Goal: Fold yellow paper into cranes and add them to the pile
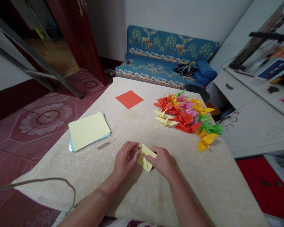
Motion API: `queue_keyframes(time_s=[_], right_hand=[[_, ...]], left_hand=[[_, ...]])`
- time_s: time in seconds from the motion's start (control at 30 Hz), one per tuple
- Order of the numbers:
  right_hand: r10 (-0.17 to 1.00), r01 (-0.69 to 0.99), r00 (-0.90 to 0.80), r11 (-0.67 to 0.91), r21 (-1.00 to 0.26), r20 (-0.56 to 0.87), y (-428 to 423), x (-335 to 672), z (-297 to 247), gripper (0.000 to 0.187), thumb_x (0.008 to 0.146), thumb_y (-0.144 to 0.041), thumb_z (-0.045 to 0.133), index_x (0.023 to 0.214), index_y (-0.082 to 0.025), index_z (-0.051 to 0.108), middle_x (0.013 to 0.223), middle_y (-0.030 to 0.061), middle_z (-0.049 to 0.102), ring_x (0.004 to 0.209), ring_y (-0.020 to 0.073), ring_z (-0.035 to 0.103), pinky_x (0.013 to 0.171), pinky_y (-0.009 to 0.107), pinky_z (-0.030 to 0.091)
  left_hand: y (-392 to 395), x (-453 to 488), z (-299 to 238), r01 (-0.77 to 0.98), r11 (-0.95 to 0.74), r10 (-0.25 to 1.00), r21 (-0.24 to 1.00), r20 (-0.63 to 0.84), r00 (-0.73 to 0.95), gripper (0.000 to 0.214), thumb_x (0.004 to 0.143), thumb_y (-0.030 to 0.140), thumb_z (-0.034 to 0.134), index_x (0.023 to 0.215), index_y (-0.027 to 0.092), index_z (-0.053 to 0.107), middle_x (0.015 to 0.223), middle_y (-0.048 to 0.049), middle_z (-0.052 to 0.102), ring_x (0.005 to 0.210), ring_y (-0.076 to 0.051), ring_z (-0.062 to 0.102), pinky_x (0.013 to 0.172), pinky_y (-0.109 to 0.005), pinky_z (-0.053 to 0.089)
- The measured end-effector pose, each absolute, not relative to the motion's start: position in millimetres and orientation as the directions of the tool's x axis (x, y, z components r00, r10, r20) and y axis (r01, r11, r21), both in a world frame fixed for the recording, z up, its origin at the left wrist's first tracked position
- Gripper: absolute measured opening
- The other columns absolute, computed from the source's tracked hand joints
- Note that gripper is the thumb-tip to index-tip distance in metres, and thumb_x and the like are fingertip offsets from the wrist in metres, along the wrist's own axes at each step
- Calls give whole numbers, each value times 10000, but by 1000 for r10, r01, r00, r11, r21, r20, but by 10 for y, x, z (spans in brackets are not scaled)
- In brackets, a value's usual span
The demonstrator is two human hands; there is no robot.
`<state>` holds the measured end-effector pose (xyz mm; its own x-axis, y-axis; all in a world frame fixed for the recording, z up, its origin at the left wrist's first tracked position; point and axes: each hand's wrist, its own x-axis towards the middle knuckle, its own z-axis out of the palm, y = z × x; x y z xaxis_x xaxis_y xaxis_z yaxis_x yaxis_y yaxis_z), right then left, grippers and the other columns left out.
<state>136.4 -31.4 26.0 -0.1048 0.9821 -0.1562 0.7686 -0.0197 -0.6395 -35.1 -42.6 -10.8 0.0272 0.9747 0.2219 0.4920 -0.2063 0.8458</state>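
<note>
A small folded piece of yellow origami paper (pixel 145 162) lies near the front middle of the table, between my two hands. My left hand (pixel 126 157) has its thumb and fingers at the paper's left edge, bent around it. On the other side, my right hand (pixel 162 160) pinches the right part, its thumb lying across the top of the paper and the fingers behind. A crease line runs down the lower half of the folded paper. The undersides of the fingers are hidden.
Many-coloured folded paper cranes (pixel 184 113) crowd the table's right side. A red paper square (pixel 129 99) lies at the back, and a stack of yellow and blue sheets (pixel 90 130) at the left. A cable (pixel 49 179) crosses the front left corner. Behind stands a blue patterned sofa (pixel 156 67).
</note>
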Motion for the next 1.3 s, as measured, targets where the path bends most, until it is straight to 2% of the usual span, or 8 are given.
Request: queue_keyframes(time_s=[0.13, 0.27, 0.37, 0.57, 0.7, 0.8, 1.03, 1.3], right_hand=[[994, 420, 18, -107, -901, -110, -360, 1332, 115, 171, 726, -318, 617, 656, -162, 607, 577, -20, 550, 534, 121, 508, 469, 199, 358], [991, 111, 33, -133, -985, -130, -410, 1267, 109, 225, 738, -358, 636, 793, -140, 646, 635, -7, 594, 546, 120, 522, 480, 199, 414], [995, 32, 38, -97, -995, -96, -429, 1223, 137, 229, 749, -363, 646, 806, -140, 644, 660, -1, 622, 556, 118, 532, 489, 192, 427], [997, -39, 55, -56, -998, -58, -417, 1176, 96, 230, 769, -372, 647, 830, -152, 628, 720, 4, 657, 598, 131, 572, 539, 202, 460], [997, -17, 11, -76, -997, -76, -409, 1150, 56, 233, 756, -372, 659, 835, -157, 619, 708, 5, 652, 594, 139, 575, 523, 207, 456], [995, 14, 3, -95, -995, -95, -403, 1125, 68, 269, 689, -342, 718, 862, -170, 604, 742, 13, 671, 631, 161, 607, 548, 220, 478], [988, 16, 75, -136, -991, -135, -389, 1120, 98, 219, 618, -243, 722, 775, -175, 586, 661, -14, 640, 564, 144, 578, 512, 218, 460], [974, -26, 129, -184, -983, -186, -371, 1174, 58, 257, 675, -376, 701, 697, -128, 637, 593, 1, 609, 505, 131, 531, 463, 224, 423]], left_hand=[[-425, -297, -139, 152, -112, 994, 982, 110, 22, 359, 795, 310, 656, 1114, 179, 559, 972, -75, 642, 862, -188, 628, 771, -317, 503], [-411, -265, -127, -87, 2, 997, 996, 5, 72, 444, 768, 305, 694, 1152, 170, 519, 1085, -120, 641, 960, -231, 640, 837, -359, 508], [-390, -267, -87, -199, 59, 996, 978, -45, 74, 510, 733, 296, 731, 1167, 169, 496, 1102, -127, 643, 979, -234, 639, 842, -356, 509], [-374, -258, -27, -381, 219, 974, 898, -178, 141, 736, 624, 263, 814, 1236, 161, 418, 910, -84, 706, 771, -189, 676, 697, -295, 536], [-370, -256, -17, -377, 221, 975, 899, -199, 97, 693, 605, 278, 825, 1176, 168, 447, 880, -69, 719, 728, -180, 678, 659, -276, 536], [-372, -248, 1, -330, 199, 980, 923, -185, 73, 656, 608, 283, 823, 1135, 174, 447, 847, -59, 719, 703, -168, 675, 619, -241, 518], [-393, -223, 0, -237, 208, 968, 949, -165, 186, 553, 676, 295, 769, 1099, 183, 430, 691, 8, 665, 550, -108, 603, 513, -187, 444], [-391, -242, -4, -209, 236, 961, 949, -197, 195, 497, 615, 284, 805, 984, 179, 488, 715, 13, 644, 607, -127, 611, 565, -215, 459]])
